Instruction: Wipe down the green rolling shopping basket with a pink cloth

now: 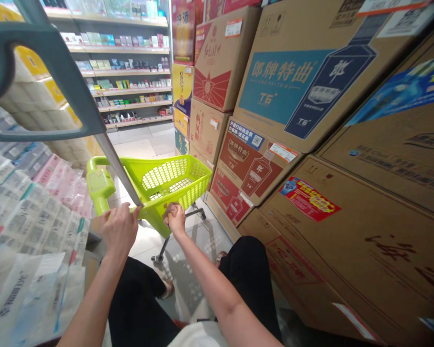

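Observation:
A lime-green shopping cart [199, 174] with a perforated basket stands on the tiled floor ahead of me. My left hand [120, 229] is closed over the near green edge of the cart, close to a metal pole [117, 166]. Against the basket's near side rests my right hand [175, 219], its fingers curled together. Whatever is between those fingers, if anything, is too small to make out. A large grey plastic loop handle [67, 86] looms at the upper left, along the line of the pole. Inside the basket I see only its slotted walls and floor.
Stacked cardboard cartons [275, 120] form a wall on the right. Packaged paper goods [39, 212] are piled on the left. Shelves with small boxes and bottles [130, 70] stand at the far end of the tiled aisle. My legs are below the cart's near side.

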Tool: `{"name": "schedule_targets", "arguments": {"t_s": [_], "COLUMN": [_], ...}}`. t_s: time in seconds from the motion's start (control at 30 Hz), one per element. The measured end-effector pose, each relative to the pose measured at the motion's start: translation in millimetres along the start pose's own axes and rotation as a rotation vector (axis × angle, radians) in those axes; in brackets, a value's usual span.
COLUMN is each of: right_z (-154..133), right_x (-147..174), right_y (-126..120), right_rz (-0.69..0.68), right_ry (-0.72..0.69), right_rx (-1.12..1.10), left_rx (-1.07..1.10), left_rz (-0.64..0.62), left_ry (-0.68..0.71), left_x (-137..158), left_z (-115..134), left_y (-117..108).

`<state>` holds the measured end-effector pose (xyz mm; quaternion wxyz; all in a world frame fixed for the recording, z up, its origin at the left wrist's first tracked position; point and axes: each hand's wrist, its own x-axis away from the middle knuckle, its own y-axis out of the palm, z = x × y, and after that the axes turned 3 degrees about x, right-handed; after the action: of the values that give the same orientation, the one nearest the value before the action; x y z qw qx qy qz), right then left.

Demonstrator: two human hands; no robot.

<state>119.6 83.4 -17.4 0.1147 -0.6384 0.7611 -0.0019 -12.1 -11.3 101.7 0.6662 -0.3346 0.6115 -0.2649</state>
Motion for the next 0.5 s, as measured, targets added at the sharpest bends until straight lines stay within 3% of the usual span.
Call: {"name": "schedule_targets", "arguments": {"t_s": [0.1, 0.2, 0.27, 0.33, 0.5], "right_z": [-36, -77, -88, -79, -31], "right_x": [25, 44, 47, 46, 45], "right_y": [5, 11, 14, 17, 20], "right_rz": [-0.056, -0.156, -0.145, -0.100, -0.093], "right_ry": [0.020, -0.176, -0.233, -0.201, 0.025], "right_rx": [-0.008, -0.092, -0.115, -0.099, 0.035], "left_rx": [-0.095, -0.147, -0.159, -0.142, -0.098], "left_rz": [-0.053, -0.053, -0.051, -0.045, -0.026], "left_ry": [0.062, 0.105, 0.125, 0.127, 0.094], "left_x": [-4, -9, -10, -10, -7], "left_z": [2, 3, 2, 2, 3], "left_y": [0, 4, 6, 7, 9]}}
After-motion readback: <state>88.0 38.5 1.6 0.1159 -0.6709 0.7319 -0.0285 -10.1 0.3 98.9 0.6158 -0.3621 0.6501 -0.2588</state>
